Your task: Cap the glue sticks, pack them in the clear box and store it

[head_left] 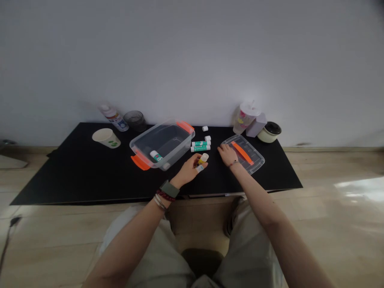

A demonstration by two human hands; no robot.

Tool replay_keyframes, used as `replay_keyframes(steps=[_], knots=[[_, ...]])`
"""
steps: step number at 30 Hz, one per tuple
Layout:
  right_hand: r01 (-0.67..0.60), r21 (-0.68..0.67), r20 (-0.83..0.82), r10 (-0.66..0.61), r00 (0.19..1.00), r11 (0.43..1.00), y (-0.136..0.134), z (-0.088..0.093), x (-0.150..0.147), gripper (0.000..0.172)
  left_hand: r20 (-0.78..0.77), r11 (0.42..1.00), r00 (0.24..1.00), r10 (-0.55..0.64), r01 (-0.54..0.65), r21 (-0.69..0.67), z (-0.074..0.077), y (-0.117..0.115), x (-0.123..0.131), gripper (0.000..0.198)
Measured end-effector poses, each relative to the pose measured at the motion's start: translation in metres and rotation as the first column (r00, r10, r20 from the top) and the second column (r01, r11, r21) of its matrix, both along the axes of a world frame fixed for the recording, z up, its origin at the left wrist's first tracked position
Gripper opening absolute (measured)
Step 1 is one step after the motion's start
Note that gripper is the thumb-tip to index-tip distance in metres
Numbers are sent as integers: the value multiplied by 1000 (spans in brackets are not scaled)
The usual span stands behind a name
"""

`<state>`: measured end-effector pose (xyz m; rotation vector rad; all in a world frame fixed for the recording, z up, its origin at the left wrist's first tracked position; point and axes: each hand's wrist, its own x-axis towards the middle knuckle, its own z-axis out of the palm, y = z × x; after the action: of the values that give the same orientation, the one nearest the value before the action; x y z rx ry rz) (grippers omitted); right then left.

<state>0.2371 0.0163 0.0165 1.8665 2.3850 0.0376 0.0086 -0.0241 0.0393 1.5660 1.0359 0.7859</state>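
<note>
My left hand (188, 170) is above the black tabletop, its fingers shut on a glue stick (203, 159) with a yellow section showing. A small white piece (199, 168) shows at my fingertips, perhaps a cap. My right hand (227, 155) lies flat and open on a clear plastic lid (251, 158) with an orange strip. To the left, a clear plastic box (168, 138) with orange handles holds one green-and-white glue stick (156, 156). Between the box and lid lie two glue sticks (200, 146) and two white caps (205, 128).
The black tabletop (90, 180) stands against a white wall. Along its back are a spray bottle (114, 118), dark glass (135, 121), plastic tumbler with straw (245, 118), white box (256, 125) and black-lidded jar (269, 132). A paper cup (106, 138) lies on its side.
</note>
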Motion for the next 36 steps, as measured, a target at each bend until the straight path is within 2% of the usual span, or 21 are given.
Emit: replay_keyframes(steps=[3, 5, 6, 7, 9, 11, 12, 13, 14, 16, 18, 23, 26, 29, 32, 36], knots=[[109, -39, -193, -114, 974, 993, 3, 2, -2, 29, 13, 1000, 1000, -13, 12, 8, 5, -1, 0, 34], [174, -106, -445, -204, 872, 979, 5, 5, -5, 23, 15, 1000, 1000, -9, 9, 22, 7, -2, -1, 34], [188, -164, -590, -249, 768, 968, 5, 8, -7, 25, 18, 1000, 1000, -5, 5, 26, 8, -2, -1, 34], [179, -237, -725, -297, 622, 955, 5, 11, -10, 29, 25, 1000, 1000, -4, 3, 24, 9, -2, -1, 35], [75, -378, -892, -384, 238, 923, 1, 19, -17, 35, 56, 1000, 998, -19, 19, -9, 10, -3, 0, 38], [-77, -419, -896, -426, -123, 905, -7, 27, -27, 38, 112, 997, 993, -43, 50, -62, 12, -4, 1, 42], [-137, -409, -869, -431, -244, 902, -12, 31, -31, 40, 143, 994, 988, -51, 63, -84, 12, -4, 1, 44], [-178, -392, -845, -430, -318, 902, -18, 35, -36, 43, 169, 992, 984, -55, 72, -99, 13, -5, 2, 46], [-200, -379, -832, -427, -354, 904, -23, 38, -39, 45, 189, 991, 980, -56, 77, -109, 14, -5, 3, 47], [-214, -359, -839, -415, -353, 908, -32, 45, -44, 44, 213, 989, 976, -54, 82, -126, 15, -6, 4, 49], [-213, -315, -881, -369, -297, 925, -37, 50, -45, 43, 215, 986, 976, -47, 80, -149, 17, -6, 4, 51], [-240, -176, -976, -202, -88, 955, -43, 57, -41, 46, 199, 958, 976, -91, 140, -249, 22, -8, 0, 58], [-285, -163, -986, -161, 33, 944, -47, 59, -38, 44, 258, 899, 952, -167, 254, -357, 25, -10, -4, 58], [-261, -123, -977, -72, 199, 957, -52, 65, -33, 38, 339, 831, 918, -204, 345, -436, 30, -12, -5, 52], [-189, 22, -933, 88, 349, 982, -56, 76, -28, 37, 398, 789, 889, -226, 407, -461, 37, -15, -5, 49], [-217, 211, -806, 295, 513, 953, -60, 85, -26, 46, 433, 765, 848, -306, 490, -419, 45, -19, -4, 51]])
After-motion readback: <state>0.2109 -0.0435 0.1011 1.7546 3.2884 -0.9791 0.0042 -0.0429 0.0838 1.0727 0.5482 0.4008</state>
